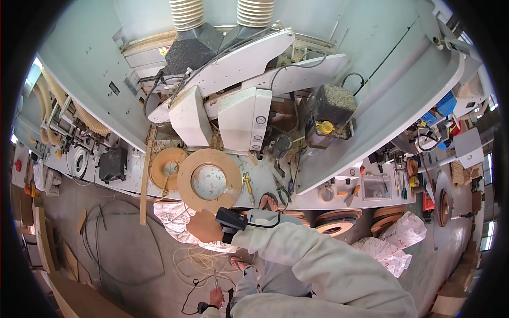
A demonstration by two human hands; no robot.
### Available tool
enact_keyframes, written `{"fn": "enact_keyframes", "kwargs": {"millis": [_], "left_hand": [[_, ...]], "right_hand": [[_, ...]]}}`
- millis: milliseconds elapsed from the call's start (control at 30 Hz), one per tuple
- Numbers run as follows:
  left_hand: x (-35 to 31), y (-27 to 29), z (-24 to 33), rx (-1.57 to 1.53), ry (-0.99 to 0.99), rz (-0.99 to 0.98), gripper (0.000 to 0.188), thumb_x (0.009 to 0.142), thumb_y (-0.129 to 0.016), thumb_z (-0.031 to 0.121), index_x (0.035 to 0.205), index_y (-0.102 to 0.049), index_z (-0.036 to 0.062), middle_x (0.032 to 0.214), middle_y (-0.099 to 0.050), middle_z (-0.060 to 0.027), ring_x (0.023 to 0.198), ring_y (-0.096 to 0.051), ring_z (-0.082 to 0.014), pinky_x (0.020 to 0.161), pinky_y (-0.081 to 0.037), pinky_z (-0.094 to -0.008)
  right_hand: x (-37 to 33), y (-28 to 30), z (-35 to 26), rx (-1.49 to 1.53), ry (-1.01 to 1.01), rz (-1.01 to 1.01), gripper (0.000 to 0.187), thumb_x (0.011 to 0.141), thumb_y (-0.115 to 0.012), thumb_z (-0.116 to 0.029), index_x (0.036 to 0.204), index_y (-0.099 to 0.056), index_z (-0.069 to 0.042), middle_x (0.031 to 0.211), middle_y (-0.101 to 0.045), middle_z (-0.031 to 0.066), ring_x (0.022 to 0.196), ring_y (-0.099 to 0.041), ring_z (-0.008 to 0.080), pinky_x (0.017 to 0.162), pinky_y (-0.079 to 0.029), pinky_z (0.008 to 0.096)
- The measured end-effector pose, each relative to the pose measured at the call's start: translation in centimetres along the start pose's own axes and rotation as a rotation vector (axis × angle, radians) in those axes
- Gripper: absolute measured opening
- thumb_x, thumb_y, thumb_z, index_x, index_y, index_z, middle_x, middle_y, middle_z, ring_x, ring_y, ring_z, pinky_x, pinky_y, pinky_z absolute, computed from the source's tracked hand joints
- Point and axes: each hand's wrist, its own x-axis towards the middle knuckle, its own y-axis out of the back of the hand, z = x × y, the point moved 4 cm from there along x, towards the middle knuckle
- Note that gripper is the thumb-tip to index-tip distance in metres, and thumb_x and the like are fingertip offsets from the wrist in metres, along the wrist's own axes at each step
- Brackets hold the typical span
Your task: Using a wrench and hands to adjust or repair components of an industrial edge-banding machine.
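My right hand (205, 226) reaches out at the near rim of a large tan coil of edge-banding strip (228, 175), overlapping it in view. The hand shows as a plain brown shape, so its fingers cannot be made out; a black device (231, 220) with a cable is on that wrist. Behind it to the left lies a smaller tan coil (157, 168). Low in the view my left hand (216, 297) is closed around a slim metal tool (215, 276), its exact kind unclear. Below that hand is another black device (203, 307).
White sacking (172, 220) and tangled pale strips (199, 262) lie by my feet. A brass-coloured air gun (247, 186) rests on the machine ledge, below white machine covers (241, 119). More coils (338, 222) stand under the ledge. Black tubing (132, 281) loops across the floor.
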Motion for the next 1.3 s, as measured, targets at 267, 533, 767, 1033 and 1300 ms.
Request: {"fn": "enact_keyframes", "kwargs": {"millis": [267, 533, 767, 1033, 1300], "left_hand": [[0.3, 0.5, -1.2, -0.044, 0.053, 0.021, 0.041, 0.104, -0.051, 0.041, 0.087, -0.054, 0.0037, 0.058, -0.048, -0.0038, 0.042, -0.049, -0.0177, 0.038, -0.039, -0.0344], [0.3, 0.9, -0.7, -0.084, 0.048, -0.019, 0.038, 0.105, -0.049, 0.039, 0.09, -0.054, 0.004, 0.058, -0.048, -0.003, 0.042, -0.048, -0.0167, 0.038, -0.037, -0.0338], [0.1, -0.7, 2.5, 0.052, 0.13, -0.044, 0.034, 0.1, -0.049, 0.038, 0.079, -0.051, 0.0111, 0.053, -0.04, 0.0009, 0.039, -0.041, -0.0146, 0.035, -0.028, -0.0313], [-0.1, 2.8, 1.1, 0.201, 0.086, -0.052, 0.03, 0.098, -0.056, 0.031, 0.078, -0.058, 0.009, 0.061, -0.048, -0.0013, 0.051, -0.046, -0.0154, 0.047, -0.036, -0.0336], [1.1, 4.5, 3.3, 0.373, 0.125, -0.056, 0.034, 0.095, -0.06, 0.034, 0.069, -0.054, 0.0137, 0.062, -0.049, 0.0, 0.054, -0.047, -0.014, 0.049, -0.036, -0.0302]], "right_hand": [[0.0, 0.0, -0.4, -0.014, -0.028, -0.002, 0.004, 0.069, -0.069, -0.018, 0.071, -0.072, -0.018, 0.07, -0.069, 0.0048, 0.074, -0.07, 0.0244, 0.064, -0.049, 0.0383], [-0.1, 0.5, -0.9, -0.072, -0.074, 0.018, 0.003, 0.066, -0.07, -0.017, 0.068, -0.073, -0.017, 0.069, -0.071, 0.0045, 0.068, -0.07, 0.0247, 0.06, -0.05, 0.04], [2.4, -7.9, 2.2, -0.092, -0.087, -0.118, 0.017, 0.073, -0.07, -0.022, 0.078, -0.072, -0.005, 0.067, -0.066, 0.0141, 0.059, -0.062, 0.0254, 0.053, -0.046, 0.0433], [3.0, -8.8, -0.5, -0.035, 0.066, -0.044, 0.029, 0.083, -0.068, -0.027, 0.085, -0.069, 0.002, 0.071, -0.064, 0.0234, 0.058, -0.06, 0.0316, 0.053, -0.046, 0.0473], [3.1, -8.4, -0.5, -0.205, -0.074, 0.124, 0.028, 0.082, -0.067, -0.026, 0.081, -0.068, 0.002, 0.071, -0.064, 0.0239, 0.059, -0.06, 0.0329, 0.053, -0.046, 0.0477]]}}
